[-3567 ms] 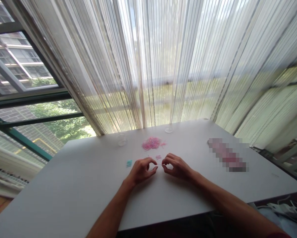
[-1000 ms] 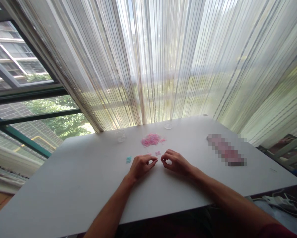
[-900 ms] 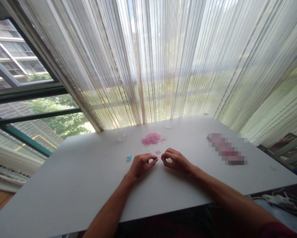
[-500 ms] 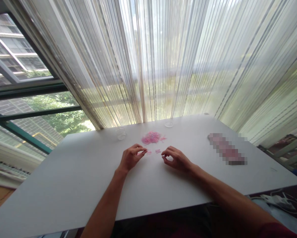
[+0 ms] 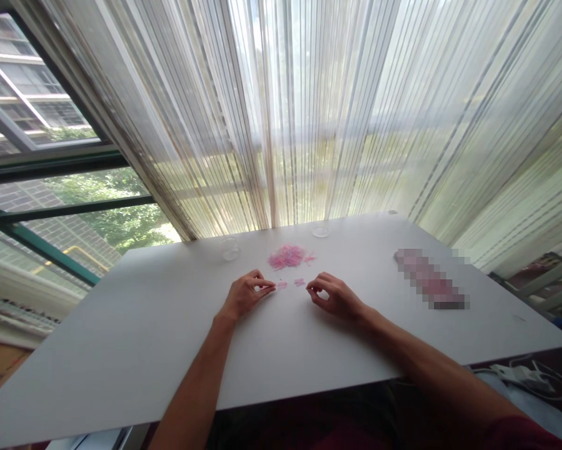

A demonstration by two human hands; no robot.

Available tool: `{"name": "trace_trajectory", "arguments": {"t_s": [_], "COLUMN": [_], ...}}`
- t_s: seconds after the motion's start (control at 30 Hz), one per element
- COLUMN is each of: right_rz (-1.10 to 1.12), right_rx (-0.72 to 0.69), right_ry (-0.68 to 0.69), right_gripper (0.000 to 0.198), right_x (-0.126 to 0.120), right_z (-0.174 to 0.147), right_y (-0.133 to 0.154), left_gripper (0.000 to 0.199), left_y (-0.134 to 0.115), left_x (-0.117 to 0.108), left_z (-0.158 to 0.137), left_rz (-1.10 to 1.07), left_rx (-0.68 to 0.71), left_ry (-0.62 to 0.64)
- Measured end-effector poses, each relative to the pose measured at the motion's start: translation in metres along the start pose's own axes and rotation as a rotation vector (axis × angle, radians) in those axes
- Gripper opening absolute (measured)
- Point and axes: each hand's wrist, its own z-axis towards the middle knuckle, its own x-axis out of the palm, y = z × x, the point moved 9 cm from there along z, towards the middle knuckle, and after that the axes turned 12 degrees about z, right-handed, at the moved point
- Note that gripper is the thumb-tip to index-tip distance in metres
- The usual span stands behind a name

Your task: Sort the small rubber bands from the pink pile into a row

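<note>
A loose pile of thin pink and purple pieces (image 5: 287,257) lies on the white table (image 5: 168,325), beyond my hands. Nearer to me are two small groups of pink pieces, a left group (image 5: 282,285) and a right group (image 5: 299,282). My left hand (image 5: 247,294) is pinched, thumb and forefinger together, just left of the left group. In a pinch too, my right hand (image 5: 333,295) rests its fingertips just right of the right group. Whatever lies between the fingertips of either hand is too small to make out.
A clear round container (image 5: 230,250) stands behind my left hand, and a clear shallow lid or dish (image 5: 321,232) lies near the back edge. A blurred-out reddish oblong object (image 5: 428,278) is on the right. Sheer curtains (image 5: 299,125) hang behind the table.
My right thumb and forefinger have closed into a pinch beside the right group. My left hand stays pinched and has barely shifted. The view has tilted slightly.
</note>
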Motion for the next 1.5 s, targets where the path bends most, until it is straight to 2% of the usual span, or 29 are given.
{"name": "trace_trajectory", "arguments": {"t_s": [0.27, 0.4, 0.5, 0.63, 0.77, 0.83, 1.03, 1.2, 1.5], "right_rz": [0.013, 0.016, 0.013, 0.014, 0.013, 0.024, 0.040, 0.052, 0.071], "right_rx": [0.013, 0.008, 0.011, 0.025, 0.048, 0.057, 0.075, 0.097, 0.130], "right_ry": [-0.001, 0.005, -0.001, -0.015, -0.034, -0.039, -0.053, -0.064, -0.069], "right_gripper": [0.013, 0.013, 0.012, 0.011, 0.010, 0.010, 0.011, 0.011, 0.011], "right_x": [-0.001, -0.001, -0.001, -0.002, -0.003, -0.003, -0.004, -0.005, -0.005], "right_z": [0.001, 0.001, 0.001, 0.001, 0.001, 0.001, 0.002, 0.002, 0.001], "right_y": [0.000, 0.001, 0.001, -0.002, -0.007, -0.008, -0.010, -0.011, -0.016], "left_gripper": [0.031, 0.029, 0.029, 0.024, 0.023, 0.022, 0.023, 0.026, 0.025], "left_y": [0.045, 0.051, 0.036, -0.006, -0.051, -0.063, -0.064, -0.060, -0.057], "left_x": [-0.014, -0.014, -0.014, -0.006, 0.014, 0.022, 0.031, 0.033, 0.035], "left_z": [-0.003, -0.004, -0.002, 0.000, 0.005, 0.007, 0.012, 0.012, 0.011], "left_rz": [-0.178, -0.170, -0.153, -0.048, 0.107, 0.170, 0.214, 0.164, 0.141], "left_rx": [-0.098, -0.102, -0.047, 0.022, 0.101, 0.134, 0.135, 0.077, 0.039], "left_ry": [0.009, 0.012, -0.055, -0.179, -0.187, -0.172, -0.108, -0.055, -0.044]}}
